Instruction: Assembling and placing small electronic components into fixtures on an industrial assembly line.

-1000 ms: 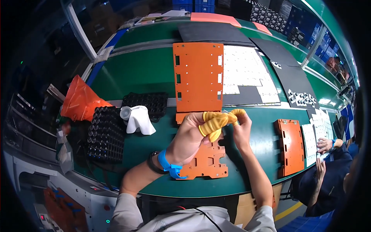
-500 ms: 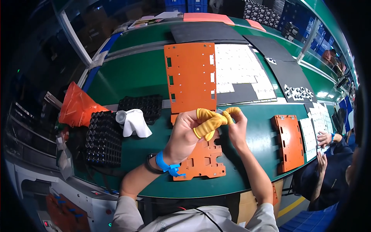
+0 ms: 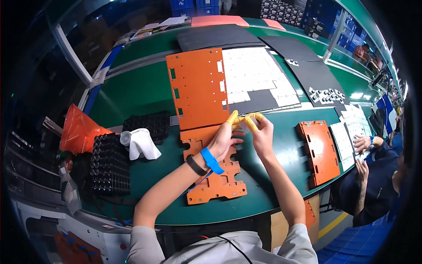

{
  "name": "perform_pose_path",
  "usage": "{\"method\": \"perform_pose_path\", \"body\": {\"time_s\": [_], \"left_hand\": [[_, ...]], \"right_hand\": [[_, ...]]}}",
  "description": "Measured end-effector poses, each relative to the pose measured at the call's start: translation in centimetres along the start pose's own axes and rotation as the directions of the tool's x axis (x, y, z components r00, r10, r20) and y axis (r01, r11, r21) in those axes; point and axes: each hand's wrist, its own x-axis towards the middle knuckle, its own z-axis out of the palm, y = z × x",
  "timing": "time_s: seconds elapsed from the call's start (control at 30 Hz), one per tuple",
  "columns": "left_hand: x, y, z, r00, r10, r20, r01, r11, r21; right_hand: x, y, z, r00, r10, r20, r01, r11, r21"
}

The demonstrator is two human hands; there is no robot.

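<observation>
Yellow finger cots cover fingertips on both hands, which meet above the orange hinged fixture plate [image 3: 213,185]. My right hand [image 3: 262,136] is closed in a pinch on a small pale, translucent piece [image 3: 251,124], too small to make out. The thumb and forefinger of my left hand [image 3: 223,138] come together beside that piece, its other fingers loosely apart; whether they hold anything is hidden. A blue wrist strap and a black band circle my left wrist. The fixture's orange lid [image 3: 198,83] stands opened away from me, next to the white sheets of parts [image 3: 248,72].
Black trays [image 3: 110,165], a white cloth [image 3: 143,147] and an orange bag [image 3: 79,132] lie left. A second orange fixture [image 3: 318,152] stands right, near a co-worker's hands [image 3: 362,144]. Black boards [image 3: 323,79] with small parts lie beyond.
The view has shifted, so the bench appears farther left. My left hand has turned, its fingers opening out from a tight curl; a pale piece now shows at my right fingertips.
</observation>
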Motion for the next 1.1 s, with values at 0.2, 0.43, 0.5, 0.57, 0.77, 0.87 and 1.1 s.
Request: {"method": "perform_pose_path", "body": {"time_s": [0.2, 0.43, 0.5, 0.57, 0.77, 0.87, 1.1], "left_hand": [[4.7, -0.9, 0.5, 0.984, -0.087, 0.152, 0.112, 0.981, -0.160], [9.1, -3.1, -0.5, 0.998, 0.002, 0.060, 0.006, 0.992, -0.130], [9.4, -3.4, 0.4, 0.997, 0.009, 0.074, 0.001, 0.991, -0.134], [9.6, -3.9, 0.7, 0.994, 0.024, 0.109, -0.007, 0.989, -0.150], [9.4, -4.8, 0.4, 0.988, 0.011, 0.151, 0.021, 0.978, -0.206], [8.9, -4.7, 0.6, 0.988, 0.006, 0.157, 0.028, 0.976, -0.214], [8.6, -4.4, 0.6, 0.994, -0.033, 0.108, 0.055, 0.977, -0.208]], "right_hand": [[0.9, 1.3, -0.8, 0.998, 0.058, -0.014, -0.059, 0.992, -0.111], [3.0, 2.4, -2.4, 0.900, -0.431, -0.067, 0.255, 0.644, -0.721], [5.4, 3.2, -5.2, 0.872, -0.454, -0.184, 0.181, 0.648, -0.740], [7.3, 3.8, -8.2, 0.825, -0.508, -0.249, 0.067, 0.524, -0.849], [11.1, 6.0, -12.3, 0.819, -0.503, -0.276, -0.169, 0.249, -0.954], [12.1, 7.0, -13.6, 0.846, -0.446, -0.291, -0.197, 0.244, -0.949], [13.3, 7.6, -13.4, 0.871, -0.404, -0.281, -0.181, 0.268, -0.946]]}}
